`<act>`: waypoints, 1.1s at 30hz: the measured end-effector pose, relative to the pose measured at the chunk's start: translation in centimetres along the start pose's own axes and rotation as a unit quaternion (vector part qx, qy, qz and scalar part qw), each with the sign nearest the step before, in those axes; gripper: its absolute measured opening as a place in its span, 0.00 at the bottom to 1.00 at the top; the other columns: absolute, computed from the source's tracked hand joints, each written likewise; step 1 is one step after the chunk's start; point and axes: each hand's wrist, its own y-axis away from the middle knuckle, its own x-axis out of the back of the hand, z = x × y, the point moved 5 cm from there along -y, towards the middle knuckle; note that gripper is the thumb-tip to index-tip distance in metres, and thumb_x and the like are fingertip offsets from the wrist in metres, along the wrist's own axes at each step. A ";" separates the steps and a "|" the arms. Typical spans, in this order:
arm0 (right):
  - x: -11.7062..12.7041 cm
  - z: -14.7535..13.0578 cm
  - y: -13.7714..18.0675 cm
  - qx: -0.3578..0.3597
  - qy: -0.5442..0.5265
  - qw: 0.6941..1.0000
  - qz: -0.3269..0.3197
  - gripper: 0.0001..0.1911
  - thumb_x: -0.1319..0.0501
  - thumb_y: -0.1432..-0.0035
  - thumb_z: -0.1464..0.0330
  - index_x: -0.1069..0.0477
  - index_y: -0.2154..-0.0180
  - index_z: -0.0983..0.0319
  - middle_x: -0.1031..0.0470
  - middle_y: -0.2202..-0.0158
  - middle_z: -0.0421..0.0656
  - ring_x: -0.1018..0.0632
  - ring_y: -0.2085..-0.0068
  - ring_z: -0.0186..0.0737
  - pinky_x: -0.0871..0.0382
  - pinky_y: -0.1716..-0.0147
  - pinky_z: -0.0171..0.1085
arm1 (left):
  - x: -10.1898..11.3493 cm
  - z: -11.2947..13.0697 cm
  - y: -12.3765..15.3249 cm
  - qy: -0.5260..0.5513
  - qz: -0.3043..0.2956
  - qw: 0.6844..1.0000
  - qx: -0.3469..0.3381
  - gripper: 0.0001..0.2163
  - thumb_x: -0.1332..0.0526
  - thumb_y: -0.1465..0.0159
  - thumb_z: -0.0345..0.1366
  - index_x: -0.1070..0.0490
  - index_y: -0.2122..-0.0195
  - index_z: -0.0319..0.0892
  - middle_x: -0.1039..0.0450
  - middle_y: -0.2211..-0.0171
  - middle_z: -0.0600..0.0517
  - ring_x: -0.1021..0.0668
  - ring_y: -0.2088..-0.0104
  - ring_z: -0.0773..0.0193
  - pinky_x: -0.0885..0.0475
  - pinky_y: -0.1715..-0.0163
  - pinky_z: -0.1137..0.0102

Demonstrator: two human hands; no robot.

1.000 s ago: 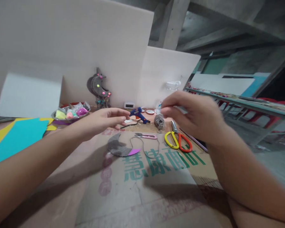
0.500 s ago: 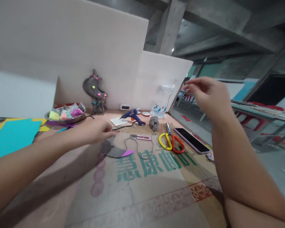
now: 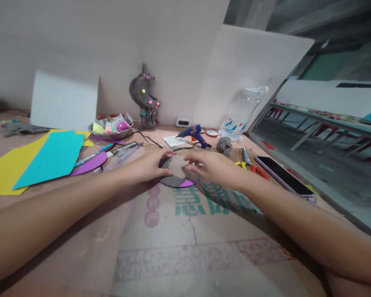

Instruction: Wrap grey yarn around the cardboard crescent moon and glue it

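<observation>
A crescent (image 3: pixel 172 180) lies flat on the printed sheet, most of it wrapped in grey yarn and its right tip bare purple. My left hand (image 3: pixel 153 165) holds its left side, the thumb on the near side and the fingers on the far side. Just right of it is my right hand (image 3: pixel 212 167), fingers curled in toward the thumb above the crescent's opening. Whatever lies between those fingertips is too small to make out. A ball of grey yarn (image 3: pixel 225 146) sits behind my right hand. Scissors (image 3: pixel 246 156) lie beyond my right forearm, which partly hides their handles.
A blue glue gun (image 3: pixel 195 134), a clear bottle (image 3: pixel 235 123) and a phone (image 3: pixel 284 175) stand or lie around the back and right. A decorated grey moon (image 3: pixel 142 93) is against the white board. Coloured sheets (image 3: pixel 54 156) and a metal dish (image 3: pixel 119 134) are at left.
My right hand has come down from raised at the right to beside the crescent. My left hand stays at the crescent. The view has turned, and the pink thread snips are now hidden.
</observation>
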 end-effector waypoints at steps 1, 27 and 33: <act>-0.4 0.1 0.0 -0.002 -0.014 1.000 -0.005 0.17 0.43 0.39 0.62 0.29 0.50 0.59 0.22 0.57 0.46 0.22 0.59 0.42 0.31 0.61 0.38 | 0.0 -0.1 0.0 -0.009 0.012 1.000 0.007 0.27 0.35 0.46 0.40 0.35 0.45 0.42 0.31 0.47 0.44 0.30 0.47 0.50 0.36 0.48 0.62; -4.0 -0.3 0.0 -0.122 -0.523 0.837 0.104 0.06 0.39 0.46 0.66 0.34 0.67 0.62 0.30 0.79 0.34 0.30 0.80 0.28 0.36 0.80 0.29 | 5.0 1.5 1.2 0.184 0.244 0.952 -0.015 0.21 0.36 0.43 0.39 0.31 0.49 0.41 0.24 0.55 0.49 0.23 0.57 0.61 0.28 0.57 0.67; -3.5 -0.7 0.4 -0.104 -0.530 0.824 0.169 0.09 0.39 0.45 0.63 0.38 0.68 0.60 0.26 0.76 0.37 0.24 0.75 0.33 0.28 0.74 0.35 | 2.1 -0.3 1.5 0.196 0.273 0.940 0.064 0.24 0.39 0.41 0.47 0.37 0.46 0.42 0.31 0.50 0.44 0.25 0.57 0.62 0.28 0.62 0.70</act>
